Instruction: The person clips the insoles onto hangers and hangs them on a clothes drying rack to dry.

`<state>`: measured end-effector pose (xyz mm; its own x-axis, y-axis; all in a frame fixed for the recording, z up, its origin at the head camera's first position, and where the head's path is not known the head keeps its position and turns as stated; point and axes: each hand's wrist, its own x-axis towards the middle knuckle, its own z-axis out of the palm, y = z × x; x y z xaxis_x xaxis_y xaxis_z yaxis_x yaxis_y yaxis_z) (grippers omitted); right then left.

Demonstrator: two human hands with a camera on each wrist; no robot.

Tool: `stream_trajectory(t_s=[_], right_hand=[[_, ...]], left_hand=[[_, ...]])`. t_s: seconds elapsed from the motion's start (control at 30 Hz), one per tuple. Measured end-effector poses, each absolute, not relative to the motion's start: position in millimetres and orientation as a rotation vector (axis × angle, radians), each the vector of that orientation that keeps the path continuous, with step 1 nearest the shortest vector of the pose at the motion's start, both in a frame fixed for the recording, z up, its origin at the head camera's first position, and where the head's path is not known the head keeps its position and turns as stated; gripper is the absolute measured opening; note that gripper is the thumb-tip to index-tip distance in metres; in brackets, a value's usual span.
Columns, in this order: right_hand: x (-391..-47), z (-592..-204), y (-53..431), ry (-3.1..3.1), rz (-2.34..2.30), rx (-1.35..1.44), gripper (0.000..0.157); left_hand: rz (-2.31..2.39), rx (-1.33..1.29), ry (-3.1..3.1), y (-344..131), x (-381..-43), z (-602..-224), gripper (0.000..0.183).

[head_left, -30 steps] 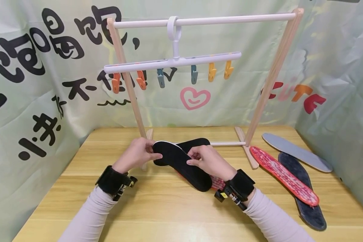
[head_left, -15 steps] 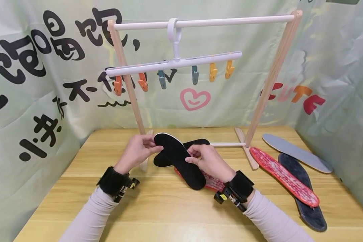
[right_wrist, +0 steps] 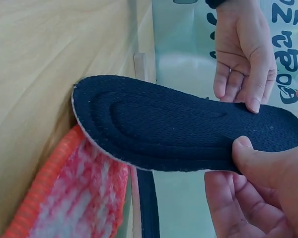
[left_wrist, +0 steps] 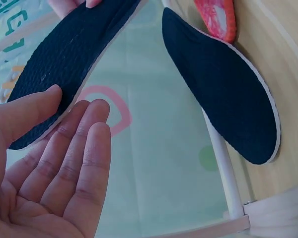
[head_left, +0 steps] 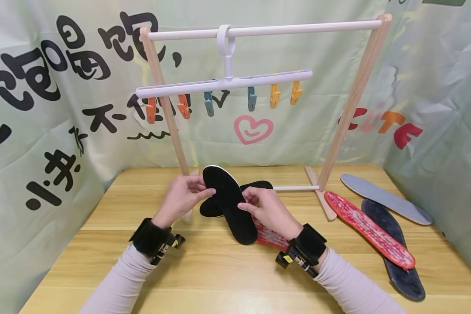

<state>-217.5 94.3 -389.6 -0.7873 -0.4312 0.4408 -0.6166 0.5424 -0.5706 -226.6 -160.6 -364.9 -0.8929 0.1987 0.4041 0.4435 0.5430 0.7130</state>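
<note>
Head view: left hand (head_left: 182, 195) and right hand (head_left: 270, 210) pinch black insole (head_left: 229, 205)

Tilted, near side of the rack (head_left: 347, 109), it partly hides a second black insole (head_left: 211, 208) and a red-edged insole (head_left: 271, 236). Left wrist view: thumb presses its face, fingers close together behind. Right wrist view: thumb lies at its edge, fingers curled beneath

I'm counting six insoles (head_left: 232, 205): one between two hands (head_left: 179, 195) (head_left: 270, 209), two near, three off right; six clips (head_left: 209, 104), one hanger (head_left: 227, 83), one rack (head_left: 353, 98) beyond.
</note>
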Motion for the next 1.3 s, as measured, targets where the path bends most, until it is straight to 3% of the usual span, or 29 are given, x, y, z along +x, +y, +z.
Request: stream_trajectory(t_s=[1.3], right_hand=[[-212,-400,84,-2.518,1.361,0.847,0.024]], left_hand=[[-1.546,-0.602,-2.344,-144,-220,-369,0.017]])
